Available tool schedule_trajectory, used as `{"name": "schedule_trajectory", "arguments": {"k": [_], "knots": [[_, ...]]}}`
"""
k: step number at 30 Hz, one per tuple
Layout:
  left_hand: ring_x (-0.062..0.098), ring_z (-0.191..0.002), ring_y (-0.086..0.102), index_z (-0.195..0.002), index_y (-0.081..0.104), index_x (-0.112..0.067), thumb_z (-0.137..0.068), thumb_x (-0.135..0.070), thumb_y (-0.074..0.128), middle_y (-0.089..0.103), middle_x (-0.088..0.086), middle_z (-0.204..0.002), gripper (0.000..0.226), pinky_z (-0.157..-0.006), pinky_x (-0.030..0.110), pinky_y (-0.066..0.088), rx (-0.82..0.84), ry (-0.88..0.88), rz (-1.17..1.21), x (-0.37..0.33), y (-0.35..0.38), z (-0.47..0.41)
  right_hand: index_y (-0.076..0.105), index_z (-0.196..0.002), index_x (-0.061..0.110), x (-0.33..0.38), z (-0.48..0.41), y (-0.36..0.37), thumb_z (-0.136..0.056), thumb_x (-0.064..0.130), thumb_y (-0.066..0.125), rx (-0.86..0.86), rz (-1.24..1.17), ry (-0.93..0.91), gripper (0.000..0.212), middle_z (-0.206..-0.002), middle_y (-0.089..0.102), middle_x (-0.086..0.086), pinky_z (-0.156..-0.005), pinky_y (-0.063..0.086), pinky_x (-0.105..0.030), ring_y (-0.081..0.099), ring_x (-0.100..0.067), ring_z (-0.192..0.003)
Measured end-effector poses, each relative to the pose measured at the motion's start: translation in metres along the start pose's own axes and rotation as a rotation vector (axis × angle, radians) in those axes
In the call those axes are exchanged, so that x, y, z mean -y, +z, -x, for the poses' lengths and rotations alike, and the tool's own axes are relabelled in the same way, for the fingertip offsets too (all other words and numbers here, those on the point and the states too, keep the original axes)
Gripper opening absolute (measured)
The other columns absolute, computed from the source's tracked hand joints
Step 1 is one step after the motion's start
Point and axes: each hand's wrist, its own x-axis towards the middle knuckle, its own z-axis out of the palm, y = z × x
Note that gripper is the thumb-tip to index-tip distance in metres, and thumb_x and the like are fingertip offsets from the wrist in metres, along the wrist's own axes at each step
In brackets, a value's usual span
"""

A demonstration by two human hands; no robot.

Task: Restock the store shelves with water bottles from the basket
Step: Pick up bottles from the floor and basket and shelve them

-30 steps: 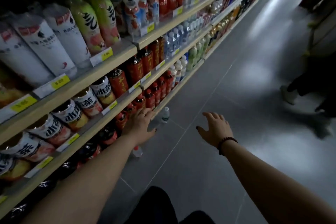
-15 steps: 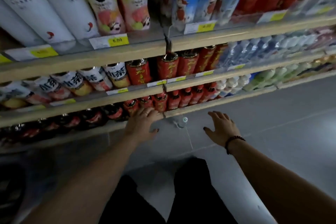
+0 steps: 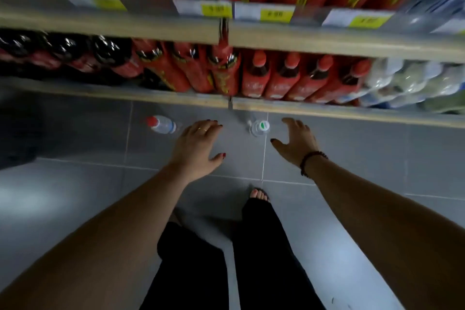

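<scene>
Water bottles (image 3: 162,124), two, on the floor (image 3: 357,158)

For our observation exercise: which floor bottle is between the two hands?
The green-capped bottle; the red-capped bottle sits outside, left of the left hand.

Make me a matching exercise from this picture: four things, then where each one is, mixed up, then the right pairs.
1. clear plastic water bottle with red cap
2. clear plastic water bottle with green-topped cap
3. dark beaded bracelet
4. row of red-capped, red-labelled bottles

A. on the bottom shelf
B. on the grey tiled floor, between left hand and right hand
C. round the right hand's wrist
D. on the floor, left of the left hand

Pairs: 1-D, 2-B, 3-C, 4-A
</scene>
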Motion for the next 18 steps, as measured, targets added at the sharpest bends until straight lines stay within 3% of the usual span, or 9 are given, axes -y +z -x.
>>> {"name": "schedule_trajectory", "arguments": {"k": [6,12,15,18], "knots": [[0.027,-0.135,0.037,-0.141,0.042,-0.012,-0.085,-0.041,0.065,0.042,0.008,-0.147,0.068,-0.11,0.038,0.029,0.047,-0.005,-0.012,0.026,0.11,-0.032,0.037,-0.14,0.01,-0.043,-0.084,0.087,-0.083,0.034,0.071,-0.005,-0.115,0.034,0.071,-0.141,0.043,-0.015,-0.103,0.036,-0.04,0.041,-0.034,-0.129],[0.027,-0.132,0.038,-0.138,0.045,-0.011,-0.083,-0.039,0.067,0.046,0.007,-0.143,0.066,-0.106,0.037,0.034,-0.075,-0.163,0.145,0.044,0.172,-0.063,0.04,-0.138,0.011,-0.06,-0.148,0.129,-0.075,0.036,0.078,-0.046,-0.306,0.052,0.078,-0.139,0.046,-0.012,-0.094,0.036,-0.026,0.046,-0.028,-0.125],[0.028,-0.129,0.041,-0.134,0.048,-0.01,-0.082,-0.036,0.069,0.05,0.009,-0.138,0.062,-0.103,0.039,0.039,-0.158,-0.244,0.235,0.053,0.191,-0.066,0.05,-0.132,0.013,-0.063,-0.165,0.14,-0.076,0.04,0.076,-0.057,-0.352,0.008,0.068,-0.127,0.057,-0.004,-0.095,0.045,-0.03,0.055,-0.022,-0.115],[0.03,-0.124,0.045,-0.13,0.052,-0.008,-0.08,-0.031,0.072,0.053,0.011,-0.133,0.058,-0.1,0.039,0.041,-0.229,-0.318,0.339,0.061,0.203,-0.059,0.055,-0.127,0.018,-0.06,-0.171,0.146,-0.078,0.041,0.074,-0.1,-0.456,-0.014,0.057,-0.11,0.059,0.002,-0.087,0.049,-0.027,0.059,-0.017,-0.103]]}}
